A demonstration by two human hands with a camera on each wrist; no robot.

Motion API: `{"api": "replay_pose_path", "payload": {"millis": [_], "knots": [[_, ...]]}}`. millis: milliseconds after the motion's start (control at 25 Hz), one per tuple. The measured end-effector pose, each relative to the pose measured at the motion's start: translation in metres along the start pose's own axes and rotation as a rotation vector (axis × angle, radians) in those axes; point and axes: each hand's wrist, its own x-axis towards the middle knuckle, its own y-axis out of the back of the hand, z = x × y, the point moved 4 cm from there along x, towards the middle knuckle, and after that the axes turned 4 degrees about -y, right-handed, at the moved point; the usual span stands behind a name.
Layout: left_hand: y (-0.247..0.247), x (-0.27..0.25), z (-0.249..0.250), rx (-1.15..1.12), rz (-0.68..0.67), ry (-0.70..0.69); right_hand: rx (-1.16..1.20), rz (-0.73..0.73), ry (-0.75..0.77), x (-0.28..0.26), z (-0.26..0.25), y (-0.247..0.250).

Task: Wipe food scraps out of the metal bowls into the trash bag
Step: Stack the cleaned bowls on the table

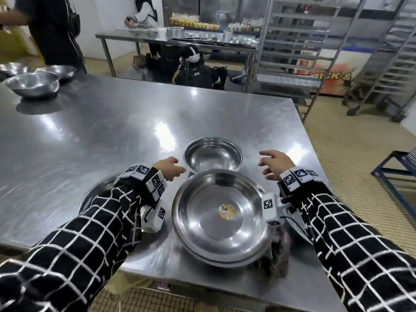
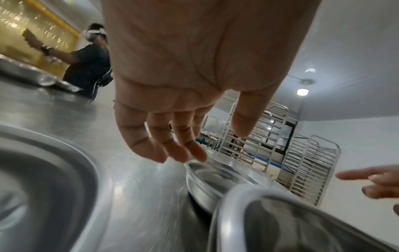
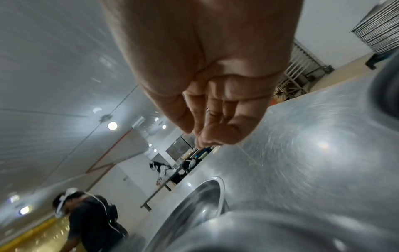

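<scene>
A large metal bowl with a round yellow sticker in its bottom sits at the near table edge. Behind it stands a smaller, clean-looking metal bowl, also seen in the left wrist view as the small bowl. My left hand hovers just left of the small bowl, fingers loosely bent, holding nothing. My right hand hovers to its right, fingers spread and empty. A third metal bowl lies under my left forearm. A dark crumpled cloth lies by the big bowl's right side.
Several more metal bowls stand at the table's far left corner. A person in dark clothes stands beyond them. Tall tray racks and another steel table stand behind. The table's right edge is close to my right hand.
</scene>
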Motion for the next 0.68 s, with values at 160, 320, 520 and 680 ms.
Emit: {"api": "replay_pose_path", "payload": {"millis": [160,320,520,680], "knots": [[0.008,0.066,0.006,-0.073,-0.044,0.128,-0.182,-0.022,-0.009,0.071,-0.019,-0.014],[-0.002,0.105,0.003,-0.087,-0.091,0.241,-0.695,-0.16,-0.012,0.116,-0.029,-0.031],[-0.017,0.13,0.005,-0.017,-0.216,0.214,-0.833,-0.322,-0.082,0.144,-0.021,-0.054],[0.0,0.138,0.003,-0.09,-0.034,0.149,-0.722,-0.255,0.022,0.151,-0.031,-0.057]]}}
